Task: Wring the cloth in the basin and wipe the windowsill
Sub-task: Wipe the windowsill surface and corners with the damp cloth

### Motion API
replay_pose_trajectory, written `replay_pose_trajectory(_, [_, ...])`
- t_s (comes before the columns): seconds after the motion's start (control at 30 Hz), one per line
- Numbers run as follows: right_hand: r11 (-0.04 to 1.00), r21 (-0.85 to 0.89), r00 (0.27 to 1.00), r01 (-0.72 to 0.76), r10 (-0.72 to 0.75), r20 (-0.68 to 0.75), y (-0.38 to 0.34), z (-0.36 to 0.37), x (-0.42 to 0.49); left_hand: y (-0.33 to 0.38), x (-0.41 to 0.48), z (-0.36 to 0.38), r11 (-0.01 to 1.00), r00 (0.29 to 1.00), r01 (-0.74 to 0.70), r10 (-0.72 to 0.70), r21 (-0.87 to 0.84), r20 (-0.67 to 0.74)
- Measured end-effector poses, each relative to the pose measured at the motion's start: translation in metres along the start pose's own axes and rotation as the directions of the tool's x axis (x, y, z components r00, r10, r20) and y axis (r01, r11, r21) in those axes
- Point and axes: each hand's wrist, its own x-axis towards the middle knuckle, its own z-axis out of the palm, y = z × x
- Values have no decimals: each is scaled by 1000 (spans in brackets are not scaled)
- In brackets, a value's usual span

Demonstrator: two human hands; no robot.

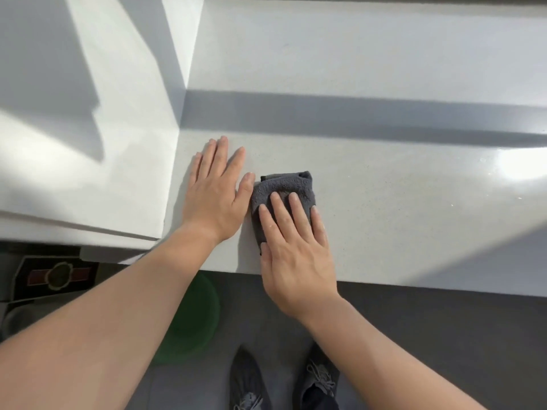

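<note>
Two hands, one cloth, one sill.
Right hand [296,247] flat, fingers spread, pressing grey cloth [284,187] on sill [384,202]; left hand [216,190] flat, spread, at cloth's 9 o'clock.

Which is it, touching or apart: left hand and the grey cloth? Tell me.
Cannot tell. In the head view the left hand lies flat beside the grey cloth; its thumb tip meets the cloth's edge without clear contact or gap.
</note>
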Motion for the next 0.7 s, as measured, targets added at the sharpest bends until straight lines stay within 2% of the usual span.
replay_pose_trajectory(0.07, [1000, -20, 1000, 11, -11, -2, 15, -3, -6, -3, -2, -1, 1000, 1000, -2, 2, 5, 12])
replay_pose_trajectory(0.1, [999, -32, 999, -35, 34, -10, 27, -6, -11, -3, -3, -1, 1000, 1000, -5, 5, 7, 22])
replay_pose_trajectory(0.2, [939, 8, 937, -343, 342, -75, 46, -17, -18, -7, -4, -3, 1000, 998, -14, 15, -12, 63])
replay_pose_trajectory(0.27, [894, 32, 885, -447, 447, -128, 22, -12, -17, -9, -10, -4, 997, 997, -35, 39, -63, 64])
replay_pose_trajectory(0.3, [906, 32, 895, -422, 422, -144, 5, -8, -17, -8, -13, -4, 993, 997, -56, 62, -100, 52])
replay_pose_trajectory(0.4, [985, 6, 977, -171, 171, -128, -29, 7, -26, 6, -28, -2, 981, 993, -86, 98, -173, 62])
replay_pose_trajectory(0.47, [998, -13, 992, -55, 53, -113, -12, 6, -36, 14, -33, -1, 986, 989, -80, 96, -144, 108])
replay_pose_trajectory(0.53, [998, -43, 992, -45, 40, -120, 21, 0, -49, 17, -34, -3, 991, 987, -82, 96, -106, 133])
replay_pose_trajectory(0.6, [984, -39, 976, -176, 169, -136, 60, -11, -60, 19, -35, -6, 994, 982, -91, 99, -61, 158])
replay_pose_trajectory(0.7, [895, 52, 883, -443, 445, -150, 92, -22, -66, 27, -37, -6, 997, 983, -83, 82, -4, 166])
